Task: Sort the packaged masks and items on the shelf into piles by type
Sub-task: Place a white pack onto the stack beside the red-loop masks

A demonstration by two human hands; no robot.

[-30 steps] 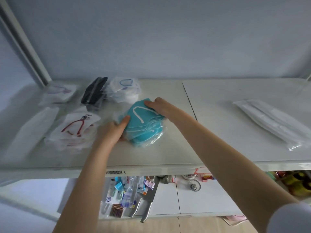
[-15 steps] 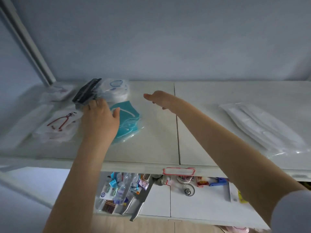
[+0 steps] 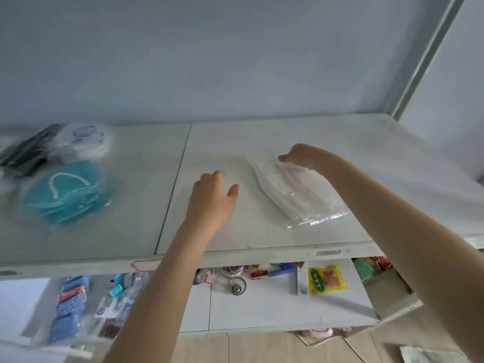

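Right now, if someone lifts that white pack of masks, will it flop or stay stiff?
Probably floppy: the white pack is flat masks in loose clear film, so its ends may sag. Likely light, being thin. The glossy film could slip on the smooth shelf.

Shelf (image 3: 146,205): an open strip runs front to back between the teal mask pack (image 3: 62,195) at left and the left hand (image 3: 212,203). Black pack (image 3: 26,150) and white round-mask pack (image 3: 83,138) crowd the left rear, just behind the teal one. White mask pack (image 3: 296,189) lies diagonally right of centre, with the right hand (image 3: 301,155) over its far end. Bare surface lies beyond, out to the corner post (image 3: 424,56). The rear wall (image 3: 235,74) closes the back.
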